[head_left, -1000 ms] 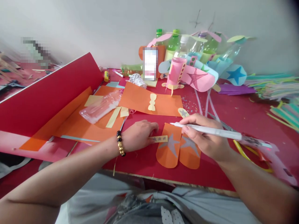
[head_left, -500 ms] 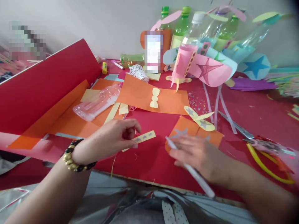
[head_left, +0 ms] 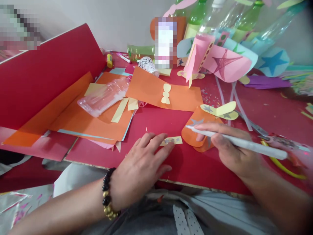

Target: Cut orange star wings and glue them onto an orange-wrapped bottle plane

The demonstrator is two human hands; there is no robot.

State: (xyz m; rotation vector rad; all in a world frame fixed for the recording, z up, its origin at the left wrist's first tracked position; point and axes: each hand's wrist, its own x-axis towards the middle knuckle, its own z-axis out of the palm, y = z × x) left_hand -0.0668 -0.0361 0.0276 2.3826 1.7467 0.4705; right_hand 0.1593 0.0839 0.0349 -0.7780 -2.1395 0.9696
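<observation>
My left hand (head_left: 144, 166) lies palm down on the red board, fingers apart, with its fingertips at a small yellow strip (head_left: 174, 140) marked with grey stars. My right hand (head_left: 232, 147) grips a white pen (head_left: 254, 146) whose tip points left. Beneath the pen tip is a rounded orange paper piece (head_left: 190, 133) with grey stars, partly covered by my right hand. A yellow propeller-shaped paper (head_left: 227, 111) with grey stars rests at its upper edge.
Behind lie an orange sheet (head_left: 144, 88) bearing a yellow cutout (head_left: 166, 93) and a clear bottle (head_left: 102, 98). Decorated bottles (head_left: 200, 49) stand at the back right. Scissors (head_left: 259, 128) lie at the right. A red panel (head_left: 56, 75) rises at the left.
My left hand has let go of the starred strip, opened and flattened beside it. My right hand has turned the pen, so its back end now points right. The propeller-shaped paper has shifted, and the view has moved.
</observation>
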